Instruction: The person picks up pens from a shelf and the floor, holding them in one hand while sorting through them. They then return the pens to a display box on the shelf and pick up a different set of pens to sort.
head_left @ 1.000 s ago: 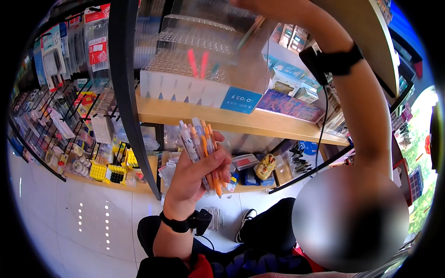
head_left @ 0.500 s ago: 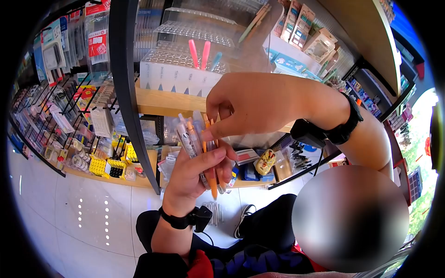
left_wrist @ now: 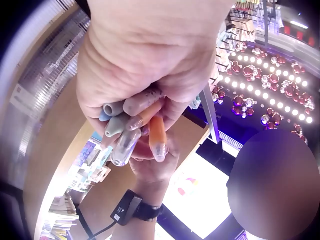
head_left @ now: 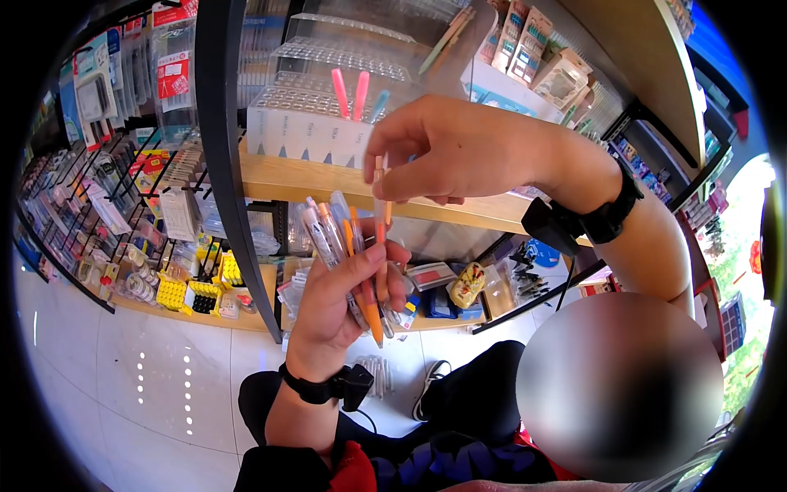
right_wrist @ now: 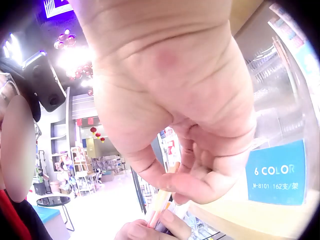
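A bunch of pens (head_left: 329, 238), some clear-barrelled and some orange, is gripped by my left hand (head_left: 328, 303) in front of the shelf. Their lower ends (left_wrist: 125, 150) poke out below the palm in the left wrist view, grey, clear and orange. Over the bunch, my right hand (head_left: 463, 152) pinches the top of a slim orange pen (head_left: 383, 217) between thumb and fingers. That pen stands higher than the others, and its lower part is behind the left fingers. In the right wrist view its upper end (right_wrist: 171, 175) shows at the right fingertips.
A clear pen rack (head_left: 307, 102) with rows of holes stands on the wooden shelf (head_left: 283, 178), with pink pens (head_left: 360, 97) in its front row. A black post (head_left: 220, 123) rises at left, beside hanging packets (head_left: 98, 98). A yellow pouch (head_left: 467, 283) lies on the lower shelf.
From up by the rack, my right hand has come down to the bunch and then risen slightly, drawing one orange pen upward. The left hand stays nearly in place.
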Action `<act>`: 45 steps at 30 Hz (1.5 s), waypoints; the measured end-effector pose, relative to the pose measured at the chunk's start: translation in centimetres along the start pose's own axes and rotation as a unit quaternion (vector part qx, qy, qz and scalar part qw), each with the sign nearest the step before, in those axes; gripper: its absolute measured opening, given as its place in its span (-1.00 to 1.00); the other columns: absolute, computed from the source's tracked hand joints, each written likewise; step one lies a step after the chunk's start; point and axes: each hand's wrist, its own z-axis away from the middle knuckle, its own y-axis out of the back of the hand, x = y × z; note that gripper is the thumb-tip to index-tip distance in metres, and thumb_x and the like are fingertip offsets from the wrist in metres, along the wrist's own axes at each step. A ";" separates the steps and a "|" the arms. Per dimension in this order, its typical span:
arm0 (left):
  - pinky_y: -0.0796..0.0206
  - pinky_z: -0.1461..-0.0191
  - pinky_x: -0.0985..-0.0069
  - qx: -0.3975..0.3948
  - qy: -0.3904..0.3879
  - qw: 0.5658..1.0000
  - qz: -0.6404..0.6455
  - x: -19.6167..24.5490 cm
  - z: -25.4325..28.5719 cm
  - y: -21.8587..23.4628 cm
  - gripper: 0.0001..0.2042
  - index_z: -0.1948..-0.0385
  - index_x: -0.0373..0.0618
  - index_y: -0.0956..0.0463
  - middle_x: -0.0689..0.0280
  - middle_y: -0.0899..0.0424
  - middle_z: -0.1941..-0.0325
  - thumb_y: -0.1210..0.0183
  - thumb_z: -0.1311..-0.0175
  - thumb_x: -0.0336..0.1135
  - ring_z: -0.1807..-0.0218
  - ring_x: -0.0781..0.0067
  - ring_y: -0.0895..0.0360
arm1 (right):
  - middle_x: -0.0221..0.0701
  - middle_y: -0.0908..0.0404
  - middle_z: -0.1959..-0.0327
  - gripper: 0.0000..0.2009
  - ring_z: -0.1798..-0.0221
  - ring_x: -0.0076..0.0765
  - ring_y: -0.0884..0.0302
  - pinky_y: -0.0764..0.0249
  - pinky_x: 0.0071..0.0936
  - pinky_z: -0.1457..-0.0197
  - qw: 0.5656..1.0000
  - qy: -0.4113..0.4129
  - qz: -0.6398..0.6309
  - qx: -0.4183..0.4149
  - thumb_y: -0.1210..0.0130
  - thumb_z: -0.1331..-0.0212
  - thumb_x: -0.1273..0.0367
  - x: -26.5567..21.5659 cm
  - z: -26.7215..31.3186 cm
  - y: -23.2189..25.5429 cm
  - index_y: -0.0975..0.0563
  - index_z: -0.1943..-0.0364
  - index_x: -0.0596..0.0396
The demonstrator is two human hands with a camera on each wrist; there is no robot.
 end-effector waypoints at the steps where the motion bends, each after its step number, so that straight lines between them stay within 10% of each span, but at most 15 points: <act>1: -0.64 0.31 0.32 0.007 0.004 1.000 0.022 0.0 -0.1 0.0 -0.65 -0.17 -0.22 -0.39 0.00 -0.71 0.11 -0.19 -0.44 -0.35 0.32 0.27 -0.74 | -0.46 -0.66 0.48 -0.77 0.49 -0.59 -0.49 -0.43 -0.56 0.40 0.998 0.037 -0.047 -0.004 -0.25 -0.25 0.27 0.3 -0.1 -0.2 -0.67 0.24 0.19; 6: -0.64 0.29 0.35 0.028 0.016 0.999 -0.005 0.2 0.1 -0.5 -0.73 -0.06 -0.14 -0.44 0.02 -0.71 0.07 -0.21 -0.44 -0.29 0.27 0.29 -0.76 | -0.45 -0.66 0.47 -0.76 0.46 -0.59 -0.56 -0.48 -0.58 0.38 0.994 0.078 -0.079 -0.010 -0.24 -0.20 0.29 0.5 0.3 1.4 -0.69 0.20 0.17; 13: -0.59 0.37 0.32 0.032 -0.004 0.998 -0.045 0.3 -0.4 -0.3 -0.85 0.11 -0.01 -0.39 0.26 -0.60 0.28 -0.16 -0.50 -0.23 0.43 0.45 -0.61 | -0.54 -0.62 0.38 -0.86 0.38 -0.62 -0.50 -0.46 -0.61 0.28 0.960 0.148 -0.136 0.195 -0.18 -0.37 0.44 -0.1 4.7 13.1 -0.65 0.09 0.17; 15: -0.56 0.36 0.33 0.006 0.000 1.000 -0.011 0.1 -0.5 0.1 -0.85 0.12 0.01 -0.38 0.33 -0.53 0.35 -0.17 -0.50 -0.23 0.46 0.49 -0.57 | -0.50 -0.68 0.37 -0.88 0.40 -0.55 -0.57 -0.50 -0.55 0.32 0.901 0.163 -0.025 0.401 -0.16 -0.33 0.47 -0.3 4.6 14.2 -0.66 0.13 0.16; 22: -0.47 0.35 0.36 -0.027 0.014 0.999 0.017 -0.2 -0.7 0.3 -0.84 0.11 0.06 -0.37 0.47 -0.40 0.46 -0.20 -0.49 -0.26 0.51 0.59 -0.45 | -0.34 -0.75 0.31 -0.79 0.29 -0.39 -0.71 -0.59 -0.45 0.24 0.903 0.045 0.192 0.381 -0.17 -0.23 0.39 0.3 -0.9 16.4 -0.68 0.11 0.15; 24: -0.46 0.36 0.36 -0.028 0.013 0.999 0.016 -0.2 -0.6 0.2 -0.83 0.11 0.06 -0.37 0.46 -0.40 0.46 -0.21 -0.48 -0.27 0.51 0.60 -0.45 | -0.23 -0.75 0.36 -0.74 0.24 -0.27 -0.73 -0.62 -0.32 0.16 0.843 0.101 0.372 0.374 -0.18 -0.15 0.34 2.7 -4.3 18.2 -0.70 0.14 0.15; 34: -0.49 0.31 0.34 -0.019 0.004 0.999 0.027 0.5 -0.3 0.0 -0.74 0.11 -0.04 -0.42 0.41 -0.50 0.50 -0.34 -0.37 -0.26 0.52 0.54 -0.50 | -0.23 -0.77 0.14 -0.74 0.05 -0.06 -0.71 -0.58 -0.20 -0.06 0.843 -0.011 0.434 0.317 -0.17 -0.04 0.36 3.7 -8.0 16.2 -0.71 0.14 -0.06; 38: -0.48 0.31 0.34 -0.025 0.005 0.999 0.027 0.4 -0.4 0.3 -0.74 0.11 -0.04 -0.42 0.41 -0.50 0.50 -0.34 -0.37 -0.26 0.51 0.54 -0.50 | -0.22 -0.76 0.17 -0.77 0.05 -0.02 -0.71 -0.59 -0.18 -0.06 0.856 0.012 0.432 0.282 -0.16 -0.05 0.36 5.7 -8.3 17.5 -0.72 0.18 -0.08; 45: -0.44 0.36 0.37 -0.031 0.010 0.999 0.005 0.2 -0.4 0.1 -0.82 0.08 0.04 -0.36 0.43 -0.43 0.45 -0.21 -0.48 -0.30 0.51 0.59 -0.45 | -0.28 -0.66 0.19 -0.88 -0.04 -0.05 -0.61 -0.47 -0.05 -0.16 0.749 0.127 0.587 0.280 -0.21 -0.05 0.32 6.7 -7.8 17.2 -0.72 0.34 -0.12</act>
